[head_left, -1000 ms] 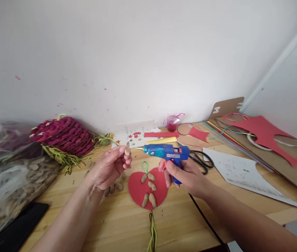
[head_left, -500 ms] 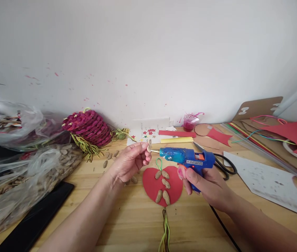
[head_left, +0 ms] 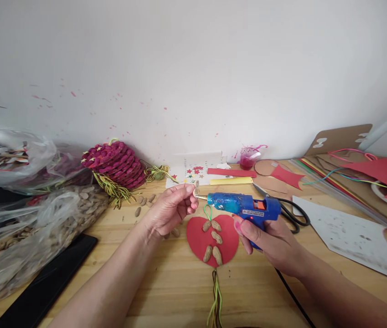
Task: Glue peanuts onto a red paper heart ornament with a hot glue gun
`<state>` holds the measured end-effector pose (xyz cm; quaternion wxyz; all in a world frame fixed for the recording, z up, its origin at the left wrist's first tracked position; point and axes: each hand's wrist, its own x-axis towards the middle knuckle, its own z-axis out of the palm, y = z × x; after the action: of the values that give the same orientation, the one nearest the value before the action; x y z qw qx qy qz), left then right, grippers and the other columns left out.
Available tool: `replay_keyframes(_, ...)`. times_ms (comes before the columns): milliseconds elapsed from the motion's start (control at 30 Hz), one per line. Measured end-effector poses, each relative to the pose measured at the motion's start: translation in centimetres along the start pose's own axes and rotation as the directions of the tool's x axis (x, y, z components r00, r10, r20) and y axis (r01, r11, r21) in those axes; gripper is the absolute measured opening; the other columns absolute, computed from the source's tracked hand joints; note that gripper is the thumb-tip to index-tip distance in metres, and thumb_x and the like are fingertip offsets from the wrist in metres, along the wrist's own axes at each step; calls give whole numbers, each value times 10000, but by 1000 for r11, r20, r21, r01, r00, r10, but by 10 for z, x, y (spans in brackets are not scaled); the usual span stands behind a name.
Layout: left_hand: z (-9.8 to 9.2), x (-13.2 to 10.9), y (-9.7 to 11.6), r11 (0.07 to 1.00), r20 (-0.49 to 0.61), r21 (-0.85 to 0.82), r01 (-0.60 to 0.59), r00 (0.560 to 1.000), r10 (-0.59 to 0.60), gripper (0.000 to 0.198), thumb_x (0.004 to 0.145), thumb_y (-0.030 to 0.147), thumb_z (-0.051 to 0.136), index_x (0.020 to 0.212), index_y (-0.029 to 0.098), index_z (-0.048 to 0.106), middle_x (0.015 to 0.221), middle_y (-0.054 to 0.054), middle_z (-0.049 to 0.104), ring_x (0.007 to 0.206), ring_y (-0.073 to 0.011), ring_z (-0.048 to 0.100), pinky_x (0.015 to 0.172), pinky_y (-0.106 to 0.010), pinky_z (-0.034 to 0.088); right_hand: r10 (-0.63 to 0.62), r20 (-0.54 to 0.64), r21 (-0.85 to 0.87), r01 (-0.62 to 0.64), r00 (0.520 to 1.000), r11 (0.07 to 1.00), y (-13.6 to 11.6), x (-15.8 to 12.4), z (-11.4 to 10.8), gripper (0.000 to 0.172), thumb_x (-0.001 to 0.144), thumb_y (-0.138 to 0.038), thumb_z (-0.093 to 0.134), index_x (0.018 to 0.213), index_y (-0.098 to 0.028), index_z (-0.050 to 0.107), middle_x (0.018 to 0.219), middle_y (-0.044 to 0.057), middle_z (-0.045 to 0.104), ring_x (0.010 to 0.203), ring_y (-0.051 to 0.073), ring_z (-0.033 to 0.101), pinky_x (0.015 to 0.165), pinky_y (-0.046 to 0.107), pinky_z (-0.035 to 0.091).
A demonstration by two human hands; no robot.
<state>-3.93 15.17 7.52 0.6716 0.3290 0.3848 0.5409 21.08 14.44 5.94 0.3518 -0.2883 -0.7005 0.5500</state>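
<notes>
Between thumb and fingertips, my left hand pinches a peanut upright above the table. My right hand grips a blue hot glue gun by its handle, fingers around the trigger. Its metal nozzle points left and meets the peanut or sits right beside it. Below both hands lies a red paper heart with several peanuts on it. A green loop is at its top, and a yarn tassel hangs from its lower tip.
Bags of peanuts and a black bar lie at left, near stacked purple pieces. Star stickers, paper strips, a cup of pink paint, scissors and cardboard stand behind and right.
Both hands hold nearly the same pose. The peanut tilts slightly against the nozzle, and the view shifts a little.
</notes>
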Motion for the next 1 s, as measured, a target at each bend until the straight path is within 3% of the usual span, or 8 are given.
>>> replay_keyframes(567,-2,1,0,1000,6,-3,-15,1000,15,475,604,434,999,657,129,639,611,23,585,551,-77,549,515,-185,437,-13,21,-23,14,1000,1000,-4,1,0,470,1020,-577,572,725,-213,552,590,-7,552,524,125,518,491,266,399)
replay_keyframes(800,-3,1,3,999,45,9,-37,998,37,479,631,437,986,629,137,613,589,39,522,536,-57,478,512,-171,406,-54,-15,-62,53,998,997,-2,1,-2,396,1028,-531,594,792,-214,567,609,-27,541,542,119,510,516,272,389)
replay_keyframes(1000,-4,-5,8,995,74,59,-75,995,70,492,675,475,958,612,155,590,598,45,484,541,-68,464,518,-182,430,22,-100,-91,-31,995,995,7,5,-1,424,1014,-567,597,813,-194,605,624,-13,582,557,124,552,552,275,444)
